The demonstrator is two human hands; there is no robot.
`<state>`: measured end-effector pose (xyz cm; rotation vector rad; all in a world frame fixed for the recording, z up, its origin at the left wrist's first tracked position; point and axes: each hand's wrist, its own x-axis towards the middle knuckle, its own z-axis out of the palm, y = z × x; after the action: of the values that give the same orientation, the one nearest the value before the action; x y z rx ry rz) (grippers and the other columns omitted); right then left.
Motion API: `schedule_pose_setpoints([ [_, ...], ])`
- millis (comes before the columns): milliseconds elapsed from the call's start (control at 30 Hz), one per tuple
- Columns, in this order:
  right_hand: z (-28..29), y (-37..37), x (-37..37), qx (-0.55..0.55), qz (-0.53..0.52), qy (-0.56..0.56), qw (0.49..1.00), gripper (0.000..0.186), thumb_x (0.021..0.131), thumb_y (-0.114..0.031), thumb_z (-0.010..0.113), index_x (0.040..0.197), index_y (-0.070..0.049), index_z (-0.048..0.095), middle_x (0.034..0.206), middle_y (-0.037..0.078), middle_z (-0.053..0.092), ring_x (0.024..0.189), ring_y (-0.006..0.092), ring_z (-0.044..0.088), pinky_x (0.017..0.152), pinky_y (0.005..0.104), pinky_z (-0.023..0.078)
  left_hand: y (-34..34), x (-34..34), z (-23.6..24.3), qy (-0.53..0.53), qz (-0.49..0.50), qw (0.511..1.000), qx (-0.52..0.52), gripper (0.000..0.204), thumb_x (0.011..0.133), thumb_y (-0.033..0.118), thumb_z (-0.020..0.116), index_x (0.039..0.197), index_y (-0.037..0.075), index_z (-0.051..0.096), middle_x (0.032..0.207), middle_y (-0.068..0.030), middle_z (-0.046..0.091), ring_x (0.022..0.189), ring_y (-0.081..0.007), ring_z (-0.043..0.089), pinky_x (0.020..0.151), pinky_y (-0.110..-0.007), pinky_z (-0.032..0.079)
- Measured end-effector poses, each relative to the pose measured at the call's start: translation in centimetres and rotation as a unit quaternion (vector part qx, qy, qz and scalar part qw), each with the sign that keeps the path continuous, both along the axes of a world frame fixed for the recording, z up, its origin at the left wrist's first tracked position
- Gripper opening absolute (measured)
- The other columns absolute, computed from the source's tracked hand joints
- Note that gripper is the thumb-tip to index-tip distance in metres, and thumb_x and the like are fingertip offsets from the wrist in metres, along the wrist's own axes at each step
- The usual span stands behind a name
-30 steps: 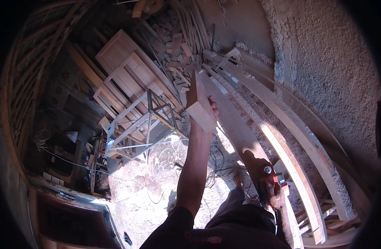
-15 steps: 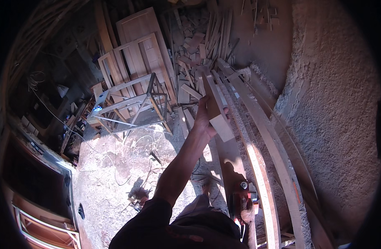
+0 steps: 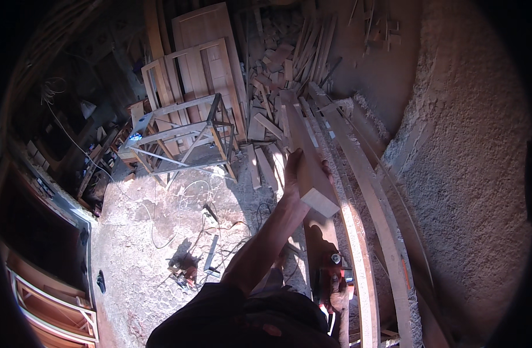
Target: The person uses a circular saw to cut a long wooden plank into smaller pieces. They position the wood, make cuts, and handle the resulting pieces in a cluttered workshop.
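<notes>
My left hand [image 3: 294, 171] is wrapped around a long wooden plank [image 3: 308, 156], thumb on one side and fingertips showing on the other. The plank stretches away from me, its pale square-cut end [image 3: 320, 202] turned toward me. Lower down, my right hand [image 3: 339, 297] grips a red and black electric planer [image 3: 330, 277] with a round knob at its front. Shadow hides part of the planer. It appears to sit on a wooden board [image 3: 320, 235], though its underside is out of sight.
Long beams [image 3: 377, 191] run along my right, beside a rough wall [image 3: 469, 191]. Ahead stand a wooden frame table [image 3: 187, 130] and leaning door panels [image 3: 205, 69]. Offcuts [image 3: 272, 69] are heaped at the back. Cables [image 3: 153, 229] and another tool [image 3: 185, 272] lie on the floor.
My left hand has shifted slightly right, and the plank has turned so its near end shows more squarely. My right hand stays on the planer. The whole view has moved a little.
</notes>
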<state>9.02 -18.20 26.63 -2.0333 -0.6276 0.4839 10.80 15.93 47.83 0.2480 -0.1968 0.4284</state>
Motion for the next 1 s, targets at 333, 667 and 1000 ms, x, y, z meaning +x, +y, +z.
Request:
schedule_pose_setpoints([
  [333,-0.2,-0.4,-0.2,0.004,-0.001,0.0,1.0,0.06,0.105,-0.053,0.052,0.126,0.002,0.061,0.1,0.021,0.072,0.087,0.0348,0.069,0.076,0.0442,0.052,-2.7,-0.2,5.3,-0.036,0.199,0.971,-0.131,0.03,0.105,0.018,0.053,0.124,-0.004,0.062,0.118,-0.0197,0.064,0.11,-0.0376,0.066,0.108,-0.045,0.055],
  [667,-0.6,-0.2,-0.4,0.029,0.008,-0.011,0.999,0.061,0.105,-0.053,0.053,0.125,0.003,0.061,0.099,0.019,0.073,0.085,0.0317,0.068,0.076,0.0425,0.052,-2.6,-0.8,7.3,-0.085,0.193,0.971,-0.113,0.028,0.107,0.021,0.051,0.118,-0.003,0.06,0.114,-0.0139,0.059,0.117,-0.0365,0.059,0.109,-0.047,0.052],
  [1000,-1.5,-0.8,-0.4,0.109,-0.008,0.001,0.994,0.061,0.105,-0.053,0.054,0.124,0.004,0.062,0.098,0.017,0.073,0.083,0.0285,0.067,0.076,0.0409,0.052,0.2,-1.5,2.8,-0.15,0.032,0.988,-0.028,0.04,0.102,0.029,0.06,0.128,-0.002,0.059,0.119,-0.0255,0.062,0.124,-0.0492,0.057,0.113,-0.058,0.047],
])
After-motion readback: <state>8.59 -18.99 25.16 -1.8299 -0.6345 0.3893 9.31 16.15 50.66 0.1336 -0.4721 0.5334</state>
